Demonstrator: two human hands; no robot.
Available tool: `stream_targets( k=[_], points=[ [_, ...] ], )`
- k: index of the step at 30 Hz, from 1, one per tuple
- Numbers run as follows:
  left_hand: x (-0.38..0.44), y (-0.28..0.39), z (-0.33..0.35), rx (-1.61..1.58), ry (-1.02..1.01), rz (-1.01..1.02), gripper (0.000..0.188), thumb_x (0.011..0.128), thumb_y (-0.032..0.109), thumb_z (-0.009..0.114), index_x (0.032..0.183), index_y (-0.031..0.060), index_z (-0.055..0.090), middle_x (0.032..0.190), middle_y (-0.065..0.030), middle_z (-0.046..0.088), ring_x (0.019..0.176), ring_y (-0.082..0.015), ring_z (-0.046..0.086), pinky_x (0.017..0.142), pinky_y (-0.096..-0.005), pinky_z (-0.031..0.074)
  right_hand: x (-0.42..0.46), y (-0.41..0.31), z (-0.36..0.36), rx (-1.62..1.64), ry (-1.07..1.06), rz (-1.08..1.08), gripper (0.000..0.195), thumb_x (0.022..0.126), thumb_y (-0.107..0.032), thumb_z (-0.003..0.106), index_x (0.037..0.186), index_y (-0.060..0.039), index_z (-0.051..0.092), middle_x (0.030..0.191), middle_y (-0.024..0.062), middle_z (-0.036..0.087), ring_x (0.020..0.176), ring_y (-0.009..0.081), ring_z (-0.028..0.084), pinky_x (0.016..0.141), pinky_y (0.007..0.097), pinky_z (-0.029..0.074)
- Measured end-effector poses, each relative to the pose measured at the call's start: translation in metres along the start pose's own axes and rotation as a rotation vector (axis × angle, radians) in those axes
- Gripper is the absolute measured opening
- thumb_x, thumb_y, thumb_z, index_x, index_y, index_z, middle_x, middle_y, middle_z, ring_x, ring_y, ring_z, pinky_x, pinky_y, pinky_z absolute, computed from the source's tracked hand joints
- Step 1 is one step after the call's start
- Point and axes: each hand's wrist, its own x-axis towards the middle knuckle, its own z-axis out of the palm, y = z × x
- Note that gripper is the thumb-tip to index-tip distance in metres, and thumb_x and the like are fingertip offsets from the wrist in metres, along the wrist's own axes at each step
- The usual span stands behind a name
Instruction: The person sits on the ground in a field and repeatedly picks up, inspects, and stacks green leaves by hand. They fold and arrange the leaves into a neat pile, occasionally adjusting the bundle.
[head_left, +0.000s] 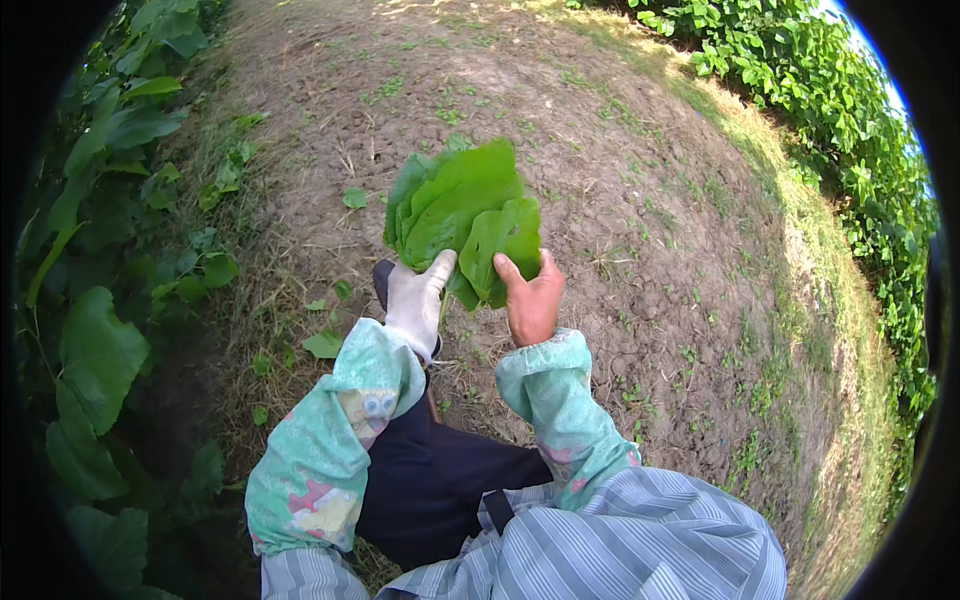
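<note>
My left hand (418, 300), in a whitish work glove, grips a stack of broad green leaves (457, 195) by its lower end, thumb on top. The leaves overlap like a fan above the dirt path. Bare, my right hand (534, 297) holds the right side of the bundle, its thumb on a smaller leaf (498, 244) with a few small holes. The fingers under the leaves are hidden. Both forearms wear green patterned sleeve covers (330, 450).
Leafy bushes (97, 360) crowd the left side. Another leafy hedge (817, 97) runs along the right, behind a strip of dry grass (840, 315). Cracked soil (637, 247) with small weeds lies between. A few loose leaves (324, 344) lie near my left hand.
</note>
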Motion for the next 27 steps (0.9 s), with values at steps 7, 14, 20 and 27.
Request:
stream_targets(
  k=[7, 14, 20, 27],
  points=[
    [-0.004, 0.010, -0.002, 0.086, 0.042, 0.014, 0.037, 0.101, 0.011, 0.073, 0.135, -0.0033, 0.064, 0.129, -0.0089, 0.072, 0.112, -0.0193, 0.068, 0.102, -0.0326, 0.051, 0.005, -0.005, 0.008, 0.516, 0.069, 0.145, 0.024, 0.090, -0.008, 0.081, 0.109, 0.0031, 0.071, 0.104, 0.0082, 0.076, 0.091, 0.0139, 0.069, 0.081, 0.0325, 0.056],
    [0.002, 0.002, 0.002, -0.067, 0.058, 0.018, 0.041, 0.100, 0.011, 0.075, 0.137, -0.0033, 0.063, 0.130, -0.0092, 0.072, 0.110, -0.0189, 0.069, 0.098, -0.0338, 0.054, -0.006, -0.010, 0.006, 0.047, 0.021, -0.095, 0.021, 0.093, -0.006, 0.077, 0.109, 0.0043, 0.068, 0.096, 0.0078, 0.074, 0.085, 0.0133, 0.068, 0.078, 0.0303, 0.056],
    [0.003, 0.005, 0.001, -0.231, 0.116, -0.022, 0.042, 0.100, 0.011, 0.075, 0.138, -0.0024, 0.062, 0.130, -0.0089, 0.072, 0.110, -0.0184, 0.070, 0.095, -0.0337, 0.056, -0.032, -0.048, 0.018, 0.252, -0.024, -0.158, 0.052, 0.090, 0.001, 0.079, 0.136, 0.0050, 0.054, 0.120, 0.0141, 0.069, 0.105, 0.0202, 0.068, 0.095, 0.0357, 0.056],
    [0.004, 0.003, -0.002, -0.178, 0.113, -0.005, 0.040, 0.101, 0.009, 0.073, 0.138, -0.0019, 0.062, 0.129, -0.0094, 0.072, 0.109, -0.0190, 0.070, 0.096, -0.0339, 0.056, -0.028, -0.041, 0.017, 0.241, -0.043, -0.107, 0.044, 0.091, -0.001, 0.078, 0.130, 0.0037, 0.059, 0.124, 0.0147, 0.068, 0.109, 0.0215, 0.067, 0.095, 0.0376, 0.055]
  ],
)
